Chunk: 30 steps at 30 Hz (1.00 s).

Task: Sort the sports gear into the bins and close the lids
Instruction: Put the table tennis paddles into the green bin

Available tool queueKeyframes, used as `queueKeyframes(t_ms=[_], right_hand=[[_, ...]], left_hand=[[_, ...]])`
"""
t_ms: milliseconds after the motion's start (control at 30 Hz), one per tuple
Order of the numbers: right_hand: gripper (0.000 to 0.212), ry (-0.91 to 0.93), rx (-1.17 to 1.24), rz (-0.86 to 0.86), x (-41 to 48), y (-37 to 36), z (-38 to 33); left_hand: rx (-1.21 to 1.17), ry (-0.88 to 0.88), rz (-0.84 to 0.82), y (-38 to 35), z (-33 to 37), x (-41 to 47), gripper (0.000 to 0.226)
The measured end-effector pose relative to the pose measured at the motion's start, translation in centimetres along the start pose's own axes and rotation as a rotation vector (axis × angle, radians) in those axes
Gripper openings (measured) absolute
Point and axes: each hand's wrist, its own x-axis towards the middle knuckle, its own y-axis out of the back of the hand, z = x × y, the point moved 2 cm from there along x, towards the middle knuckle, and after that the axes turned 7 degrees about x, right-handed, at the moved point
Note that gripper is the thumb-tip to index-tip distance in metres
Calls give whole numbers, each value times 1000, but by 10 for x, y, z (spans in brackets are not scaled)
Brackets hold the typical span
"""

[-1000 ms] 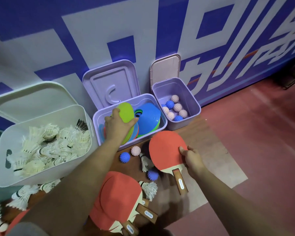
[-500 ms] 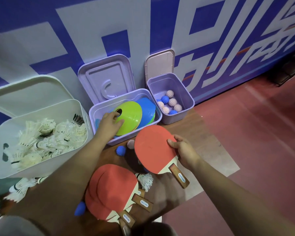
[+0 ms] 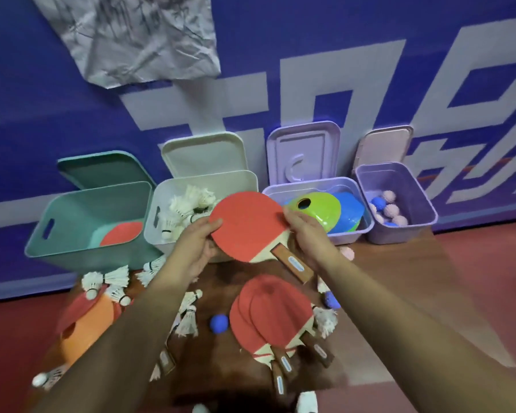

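Red rubber faces up on the paddle that both hands grasp: the left hand pinches its left edge, and the right hand curls round the right edge by the handle. The paddle hangs in front of the white bin.

Seen from the head, the teal bin already holds one paddle. Shuttlecocks, cones and spiky balls partly fill the other bins.

Left to do, I judge: the stacked paddles, loose shuttlecocks, a blue ball, an orange cone and all four lids, which stand open.
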Motion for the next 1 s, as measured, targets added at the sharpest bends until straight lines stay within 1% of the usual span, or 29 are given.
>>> queueKeyframes(t_ms=[33, 67, 133, 233, 300, 367, 433, 467, 633, 700, 733, 800, 833, 933, 1000], right_hand=[[27, -20, -47, -25, 1, -14, 7], [34, -29, -150, -26, 2, -23, 14], [41, 0, -476, 5, 9, -23, 36], [43, 28, -969, 31, 17, 5, 82], [50, -57, -1307, 108, 17, 36, 111], [66, -188, -1457, 233, 12, 63, 133], [77, -310, -1502, 304, 4, 75, 145], [76, -350, -1507, 322, 2, 80, 151], [49, -330, -1455, 484, 4, 87, 164], [36, -336, -1427, 494, 9, 90, 165], [28, -315, -1399, 497, 9, 88, 162], [16, -194, -1271, 526, 4, 80, 155], [15, -130, -1203, 537, 0, 73, 151], [22, 44, -1072, 567, -18, 48, 133], [17, 139, -952, 637, -31, 32, 115]], left_hand=[[-35, -34, 53, 21, 4, -5, 20], [-56, -61, 92, 41, 7, -11, 18], [-58, -87, 144, 76, 9, -19, 11], [-31, -77, 175, 120, 0, -22, 15], [23, -49, 170, 140, -10, -21, 16], [65, -18, 135, 152, -17, -19, 15], [115, 5, 99, 159, -24, -15, 16], [143, 18, 80, 162, -27, -13, 17], [240, 41, -18, 173, -40, 5, 29], [262, 43, -56, 175, -45, 12, 30], [267, 43, -74, 174, -47, 15, 29], [280, 39, -113, 172, -49, 18, 30], [290, 37, -128, 172, -49, 18, 30], [327, 32, -146, 171, -48, 20, 32], [355, 23, -131, 167, -42, 19, 30]])
